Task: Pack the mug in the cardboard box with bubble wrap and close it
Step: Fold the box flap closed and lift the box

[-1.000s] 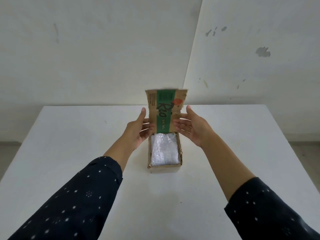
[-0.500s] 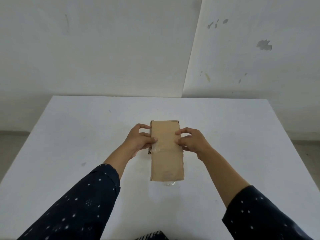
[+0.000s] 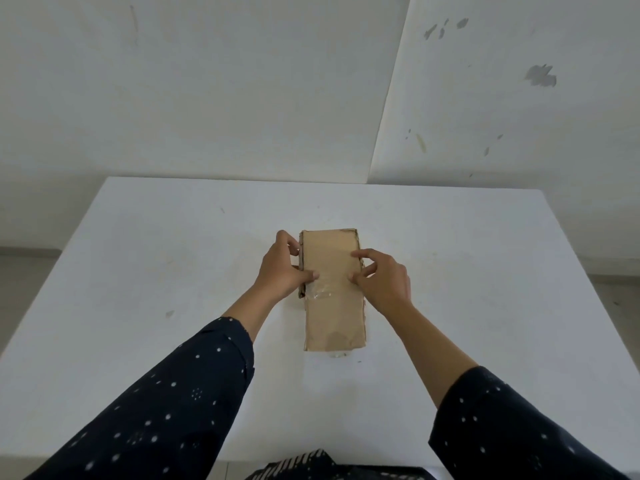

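Matt brown cardboard box [image 3: 334, 296] with glossy clear tape [image 3: 320, 295], smooth matt white table [image 3: 138, 271]

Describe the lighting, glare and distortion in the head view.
Head view: soft, even light, only faint shadows beside the cardboard box; slight sheen on the clear tape between both hands; wide-angle lens splays the table edges; everything reasonably sharp.

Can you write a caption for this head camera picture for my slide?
Both hands, left and right, press the lid flap down on a brown cardboard box on a white table.
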The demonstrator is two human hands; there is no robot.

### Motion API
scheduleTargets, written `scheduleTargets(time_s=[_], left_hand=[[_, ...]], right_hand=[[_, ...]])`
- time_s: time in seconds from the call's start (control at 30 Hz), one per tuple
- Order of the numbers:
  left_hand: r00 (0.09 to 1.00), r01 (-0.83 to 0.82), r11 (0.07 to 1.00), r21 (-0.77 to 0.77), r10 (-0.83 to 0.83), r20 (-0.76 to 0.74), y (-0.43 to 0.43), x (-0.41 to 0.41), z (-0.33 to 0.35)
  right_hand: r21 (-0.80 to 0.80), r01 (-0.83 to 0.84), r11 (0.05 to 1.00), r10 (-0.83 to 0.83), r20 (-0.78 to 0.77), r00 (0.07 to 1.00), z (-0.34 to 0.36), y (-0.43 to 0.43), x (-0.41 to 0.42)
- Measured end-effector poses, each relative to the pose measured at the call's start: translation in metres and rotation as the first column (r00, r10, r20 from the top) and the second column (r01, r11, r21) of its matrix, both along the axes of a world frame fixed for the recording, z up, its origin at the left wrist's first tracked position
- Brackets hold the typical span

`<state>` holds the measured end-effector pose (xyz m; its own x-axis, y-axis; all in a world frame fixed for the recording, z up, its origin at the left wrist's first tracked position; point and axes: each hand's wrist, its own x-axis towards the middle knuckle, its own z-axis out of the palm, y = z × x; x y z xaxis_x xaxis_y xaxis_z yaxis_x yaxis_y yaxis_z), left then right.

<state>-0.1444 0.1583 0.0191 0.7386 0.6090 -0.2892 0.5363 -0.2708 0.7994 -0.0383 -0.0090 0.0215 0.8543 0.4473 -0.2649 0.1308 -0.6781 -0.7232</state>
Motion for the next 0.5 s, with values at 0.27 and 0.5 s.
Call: scheduleTargets(time_s=[0.27,0.5], left_hand=[[1.000,0.022,0.975,-0.219,-0.019,0.018,-0.006,-0.017,-0.006],[1.000,0.021,0.977,-0.211,-0.017,0.019,0.000,-0.010,-0.004]], right_hand=[[0.175,0.008,0.984,0.010,-0.102,0.995,-0.021,-0.014,-0.016],[0.147,0.020,0.989,-0.008,-0.078,0.997,-0.018,-0.003,-0.008]])
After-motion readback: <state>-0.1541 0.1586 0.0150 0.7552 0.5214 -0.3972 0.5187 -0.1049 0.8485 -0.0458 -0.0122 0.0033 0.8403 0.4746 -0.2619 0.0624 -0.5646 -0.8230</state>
